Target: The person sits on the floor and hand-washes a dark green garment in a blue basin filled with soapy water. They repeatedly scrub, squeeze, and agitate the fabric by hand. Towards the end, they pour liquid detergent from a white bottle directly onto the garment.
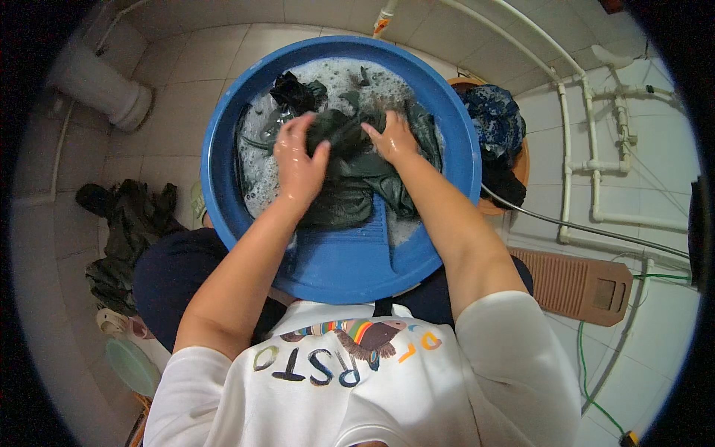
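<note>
A big round blue washtub (216, 149) with a built-in ribbed washboard (357, 237) holds suds (262, 179) and a soaked dark green garment (339, 205). At the left of the garment's raised bunch, my left hand (299, 165) is wet, its thumb and fingers apart, slightly blurred. From the other side my right hand (396, 141) grips the bunch, thumb towards me and fingertips partly hidden by cloth. Shiny black wet fabric (293, 92) pokes out of the foam at the far left of the tub.
Right of the tub, an orange-brown basin (523, 175) holds blue patterned clothing (491, 119). A brown washboard (573, 287) lies on the tiles near white pipes (564, 149) and a green hose (583, 365). Dark clothes (134, 235) and a pale green basin (132, 366) are at left.
</note>
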`<action>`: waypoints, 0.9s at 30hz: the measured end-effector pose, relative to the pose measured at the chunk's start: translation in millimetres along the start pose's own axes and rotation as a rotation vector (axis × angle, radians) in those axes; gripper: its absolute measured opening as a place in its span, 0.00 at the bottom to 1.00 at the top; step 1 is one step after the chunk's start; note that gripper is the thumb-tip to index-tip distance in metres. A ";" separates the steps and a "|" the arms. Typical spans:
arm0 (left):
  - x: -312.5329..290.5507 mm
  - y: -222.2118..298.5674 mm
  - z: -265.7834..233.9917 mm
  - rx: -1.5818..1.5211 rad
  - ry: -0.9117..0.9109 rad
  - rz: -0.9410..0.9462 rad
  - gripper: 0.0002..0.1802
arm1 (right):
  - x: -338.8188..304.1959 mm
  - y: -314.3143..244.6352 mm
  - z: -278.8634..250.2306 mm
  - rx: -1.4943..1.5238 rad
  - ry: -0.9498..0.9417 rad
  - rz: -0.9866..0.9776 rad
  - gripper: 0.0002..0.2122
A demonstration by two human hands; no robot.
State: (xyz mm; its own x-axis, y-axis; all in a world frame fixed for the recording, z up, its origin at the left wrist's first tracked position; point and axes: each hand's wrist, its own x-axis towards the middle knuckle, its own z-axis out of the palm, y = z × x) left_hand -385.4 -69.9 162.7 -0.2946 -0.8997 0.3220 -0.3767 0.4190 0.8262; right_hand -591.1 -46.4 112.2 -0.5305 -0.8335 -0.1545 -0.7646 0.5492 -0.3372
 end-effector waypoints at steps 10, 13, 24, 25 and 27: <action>-6.0 -46.4 13.2 -0.214 -0.236 -0.547 0.22 | 18.5 -12.5 5.4 0.049 -0.223 0.264 0.14; 2.1 -30.9 14.0 -0.879 -0.246 -0.894 0.21 | -33.7 -38.3 -6.8 0.404 0.143 -0.282 0.13; -16.0 -58.1 19.9 -1.254 -0.289 -0.801 0.19 | -118.7 -96.3 -21.1 0.609 0.310 -0.698 0.15; -16.4 -23.8 14.9 -1.154 -0.155 -1.019 0.15 | -107.4 -90.4 -18.4 0.570 0.385 -0.660 0.15; -7.7 33.1 4.1 -1.149 -0.112 -1.142 0.13 | -88.7 -84.1 -18.0 0.609 0.285 -0.175 0.14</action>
State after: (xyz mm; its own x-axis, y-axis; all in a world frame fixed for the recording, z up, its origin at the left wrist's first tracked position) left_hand -399.2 -48.6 185.6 -0.4151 -0.6269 -0.6593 0.3715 -0.7783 0.5061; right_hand -486.4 -17.6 171.0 -0.5572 -0.8125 0.1716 -0.5506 0.2068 -0.8087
